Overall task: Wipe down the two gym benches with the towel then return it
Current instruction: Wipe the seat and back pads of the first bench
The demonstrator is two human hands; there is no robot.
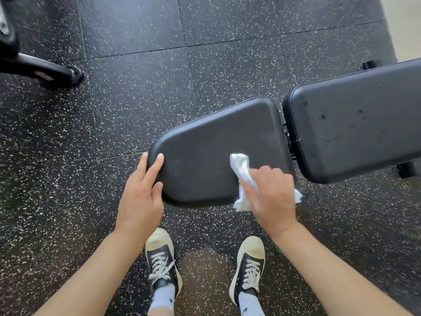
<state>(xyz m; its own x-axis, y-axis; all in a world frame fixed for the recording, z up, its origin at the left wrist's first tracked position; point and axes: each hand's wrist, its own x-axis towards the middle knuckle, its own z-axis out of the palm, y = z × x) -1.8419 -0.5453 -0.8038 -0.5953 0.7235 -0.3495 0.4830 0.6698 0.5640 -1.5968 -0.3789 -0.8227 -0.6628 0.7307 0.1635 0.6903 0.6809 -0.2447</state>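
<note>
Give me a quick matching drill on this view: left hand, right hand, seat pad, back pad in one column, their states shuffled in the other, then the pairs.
Things:
1. left hand
2. right hand
3. seat pad
4. back pad

States:
A. dotted with dark spots, no hand on it
B. gripping the crumpled white towel
C. empty, fingers resting on the pad's narrow end
D. has the towel pressed on it

Pairs: 1-C, 2-B, 3-D, 4-A
</note>
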